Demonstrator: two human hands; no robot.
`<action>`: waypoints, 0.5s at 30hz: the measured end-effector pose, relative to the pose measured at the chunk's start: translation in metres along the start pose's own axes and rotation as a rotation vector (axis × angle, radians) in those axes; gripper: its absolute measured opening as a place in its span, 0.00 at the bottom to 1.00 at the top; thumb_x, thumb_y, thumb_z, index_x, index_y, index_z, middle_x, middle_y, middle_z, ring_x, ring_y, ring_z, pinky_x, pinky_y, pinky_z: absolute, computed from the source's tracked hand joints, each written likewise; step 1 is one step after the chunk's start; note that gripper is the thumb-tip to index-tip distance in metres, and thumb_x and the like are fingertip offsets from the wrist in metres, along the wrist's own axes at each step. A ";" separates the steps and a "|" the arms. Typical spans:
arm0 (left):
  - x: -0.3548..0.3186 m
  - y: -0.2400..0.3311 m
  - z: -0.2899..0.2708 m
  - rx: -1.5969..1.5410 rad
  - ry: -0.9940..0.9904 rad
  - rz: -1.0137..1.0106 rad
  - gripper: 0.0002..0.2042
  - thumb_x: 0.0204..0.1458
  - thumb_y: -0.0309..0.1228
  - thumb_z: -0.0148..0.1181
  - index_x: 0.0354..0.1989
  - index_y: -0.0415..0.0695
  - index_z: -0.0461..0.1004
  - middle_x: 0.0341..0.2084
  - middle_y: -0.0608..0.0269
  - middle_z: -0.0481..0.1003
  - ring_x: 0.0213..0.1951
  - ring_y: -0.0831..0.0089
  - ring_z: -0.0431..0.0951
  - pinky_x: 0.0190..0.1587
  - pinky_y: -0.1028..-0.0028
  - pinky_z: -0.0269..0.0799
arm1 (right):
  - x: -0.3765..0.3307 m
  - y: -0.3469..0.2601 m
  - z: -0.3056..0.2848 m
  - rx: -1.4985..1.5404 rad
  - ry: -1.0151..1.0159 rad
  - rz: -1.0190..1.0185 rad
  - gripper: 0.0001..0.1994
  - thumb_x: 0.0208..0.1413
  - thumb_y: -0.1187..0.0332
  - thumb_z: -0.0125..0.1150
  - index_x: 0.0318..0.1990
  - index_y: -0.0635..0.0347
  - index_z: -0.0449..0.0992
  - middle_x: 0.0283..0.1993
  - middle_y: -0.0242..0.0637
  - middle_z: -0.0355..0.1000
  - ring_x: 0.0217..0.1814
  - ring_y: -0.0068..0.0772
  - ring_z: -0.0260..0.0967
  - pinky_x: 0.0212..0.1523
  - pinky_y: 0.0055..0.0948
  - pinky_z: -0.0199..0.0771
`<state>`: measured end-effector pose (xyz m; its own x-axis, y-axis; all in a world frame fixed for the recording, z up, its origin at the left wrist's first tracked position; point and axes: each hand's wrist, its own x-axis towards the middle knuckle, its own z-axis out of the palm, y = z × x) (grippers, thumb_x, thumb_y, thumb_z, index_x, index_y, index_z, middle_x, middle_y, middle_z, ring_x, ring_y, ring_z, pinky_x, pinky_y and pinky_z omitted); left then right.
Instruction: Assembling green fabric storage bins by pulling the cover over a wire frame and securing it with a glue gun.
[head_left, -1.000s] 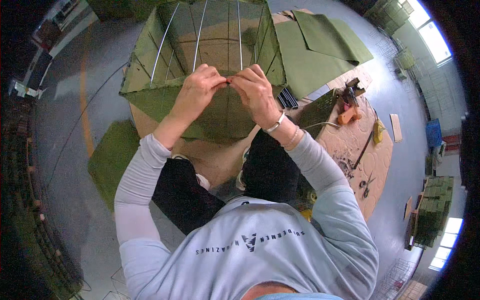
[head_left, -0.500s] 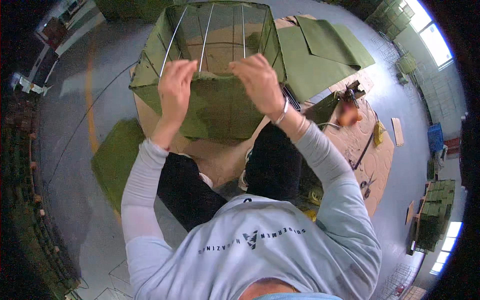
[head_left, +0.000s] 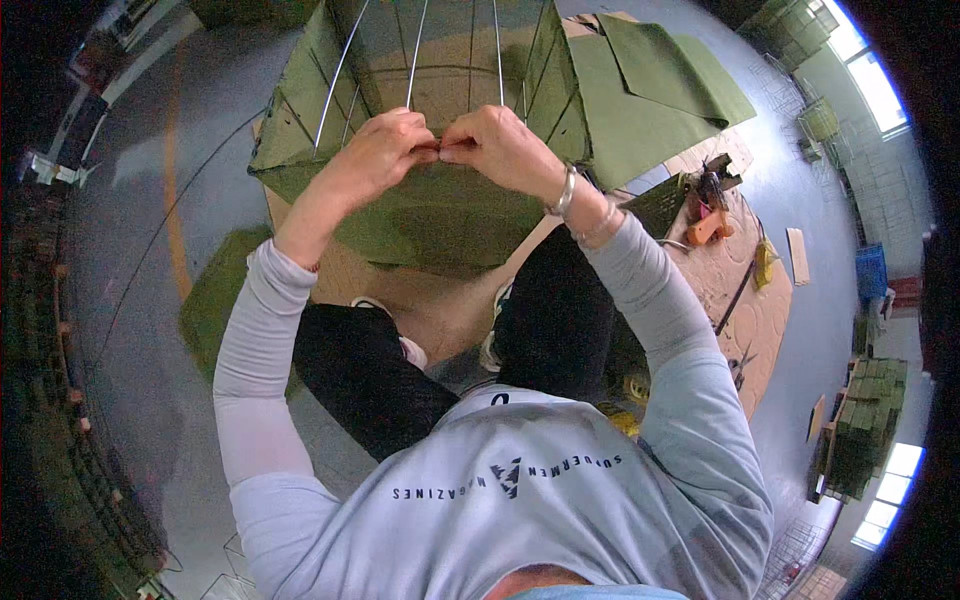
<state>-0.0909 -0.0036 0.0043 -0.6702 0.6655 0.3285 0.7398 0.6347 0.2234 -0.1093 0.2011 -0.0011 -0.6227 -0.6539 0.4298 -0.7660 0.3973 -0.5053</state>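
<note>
A large box-shaped wire frame lined with green fabric (head_left: 430, 215) stands in front of me on a brown board. My left hand (head_left: 385, 145) and my right hand (head_left: 500, 145) meet at the middle of its near top edge, fingers pinched together on the fabric rim where a metal wire crosses. A bracelet sits on my right wrist. Thin metal wires run up the inside of the frame behind my hands.
Flat green fabric sheets (head_left: 650, 95) lie to the right of the frame. An orange tool (head_left: 705, 225) and other small tools rest on the brown board (head_left: 740, 300) at right. A green fabric piece (head_left: 215, 305) lies on the floor at left. Stacked green bundles (head_left: 865, 425) stand far right.
My hands were apart on the top edge half a second ago; they have come together again at the middle of the rim. The frame appears closer and larger.
</note>
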 end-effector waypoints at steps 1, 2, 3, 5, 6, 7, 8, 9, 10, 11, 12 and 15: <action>0.005 -0.002 -0.001 -0.004 0.002 0.006 0.08 0.47 0.28 0.58 0.33 0.38 0.75 0.29 0.56 0.71 0.36 0.57 0.71 0.41 0.65 0.67 | 0.003 0.003 -0.006 0.038 -0.077 0.041 0.07 0.47 0.69 0.64 0.31 0.64 0.79 0.26 0.47 0.73 0.27 0.43 0.71 0.31 0.35 0.70; 0.010 -0.003 -0.002 -0.027 -0.036 0.014 0.08 0.47 0.29 0.58 0.32 0.37 0.75 0.29 0.55 0.72 0.37 0.57 0.71 0.41 0.65 0.67 | 0.005 0.006 -0.009 0.074 -0.123 0.076 0.09 0.47 0.67 0.64 0.33 0.63 0.79 0.23 0.46 0.72 0.26 0.41 0.71 0.31 0.33 0.70; 0.012 -0.002 -0.004 -0.049 -0.073 0.023 0.09 0.47 0.30 0.59 0.31 0.36 0.76 0.28 0.54 0.73 0.37 0.57 0.72 0.42 0.65 0.67 | 0.004 0.006 -0.013 0.069 -0.122 0.079 0.09 0.47 0.67 0.64 0.33 0.63 0.79 0.23 0.46 0.72 0.26 0.41 0.71 0.31 0.33 0.70; 0.007 0.002 -0.006 -0.057 -0.053 -0.021 0.08 0.46 0.29 0.60 0.32 0.36 0.76 0.28 0.54 0.73 0.37 0.58 0.73 0.42 0.66 0.68 | 0.001 0.001 -0.020 0.122 -0.104 0.173 0.08 0.47 0.66 0.63 0.32 0.61 0.80 0.28 0.46 0.74 0.32 0.46 0.72 0.36 0.37 0.72; 0.005 0.005 -0.006 -0.065 -0.035 -0.071 0.08 0.46 0.28 0.60 0.32 0.36 0.76 0.28 0.55 0.74 0.37 0.58 0.73 0.41 0.67 0.70 | -0.009 -0.004 -0.025 0.120 -0.103 0.175 0.08 0.47 0.66 0.63 0.32 0.61 0.80 0.28 0.46 0.74 0.32 0.46 0.72 0.36 0.37 0.72; 0.000 0.013 -0.002 -0.060 -0.025 -0.072 0.08 0.46 0.28 0.60 0.32 0.36 0.76 0.28 0.55 0.74 0.37 0.58 0.73 0.41 0.67 0.70 | -0.023 -0.010 -0.033 0.019 0.160 0.154 0.07 0.48 0.67 0.63 0.33 0.60 0.79 0.29 0.44 0.74 0.33 0.44 0.72 0.36 0.36 0.71; -0.007 0.027 0.007 -0.033 0.185 -0.100 0.08 0.44 0.26 0.62 0.33 0.37 0.77 0.29 0.56 0.74 0.37 0.60 0.73 0.41 0.67 0.70 | -0.034 -0.012 -0.040 -0.081 0.426 0.134 0.07 0.48 0.68 0.62 0.33 0.59 0.79 0.30 0.42 0.74 0.34 0.43 0.71 0.37 0.35 0.71; -0.010 0.038 0.016 -0.008 0.394 -0.129 0.09 0.43 0.24 0.63 0.34 0.37 0.77 0.30 0.57 0.74 0.37 0.61 0.73 0.40 0.68 0.71 | -0.044 -0.006 -0.039 -0.087 0.427 0.128 0.07 0.48 0.68 0.62 0.33 0.59 0.79 0.30 0.42 0.74 0.34 0.43 0.71 0.37 0.35 0.71; -0.007 0.048 0.023 0.037 0.472 -0.036 0.11 0.41 0.21 0.64 0.36 0.37 0.77 0.31 0.58 0.73 0.37 0.64 0.73 0.38 0.69 0.72 | -0.058 0.002 -0.033 -0.130 0.411 0.061 0.07 0.48 0.69 0.62 0.35 0.59 0.79 0.31 0.41 0.73 0.36 0.42 0.70 0.38 0.34 0.71; -0.001 0.054 0.028 0.032 0.466 -0.035 0.11 0.41 0.21 0.64 0.36 0.37 0.77 0.31 0.58 0.73 0.37 0.64 0.73 0.38 0.69 0.72 | -0.068 0.005 -0.027 -0.173 0.393 0.002 0.07 0.48 0.71 0.61 0.36 0.59 0.78 0.32 0.39 0.73 0.37 0.41 0.69 0.38 0.34 0.70; 0.004 0.060 0.034 0.016 0.481 -0.018 0.11 0.41 0.22 0.64 0.36 0.37 0.77 0.31 0.59 0.73 0.37 0.64 0.73 0.38 0.69 0.72 | -0.074 0.009 -0.024 -0.229 0.350 -0.042 0.07 0.47 0.73 0.61 0.36 0.59 0.77 0.34 0.39 0.73 0.39 0.42 0.67 0.40 0.34 0.70; 0.021 0.063 0.045 -0.022 0.484 0.015 0.11 0.41 0.22 0.64 0.36 0.38 0.77 0.30 0.60 0.72 0.35 0.64 0.73 0.38 0.69 0.72 | -0.075 0.015 -0.023 -0.229 0.325 -0.048 0.06 0.46 0.73 0.61 0.34 0.60 0.77 0.33 0.40 0.73 0.38 0.43 0.67 0.39 0.34 0.70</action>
<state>-0.0614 0.0682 -0.0159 -0.5580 0.4120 0.7203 0.7539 0.6144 0.2326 -0.0782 0.2707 -0.0236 -0.5752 -0.4519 0.6818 -0.7883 0.5286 -0.3148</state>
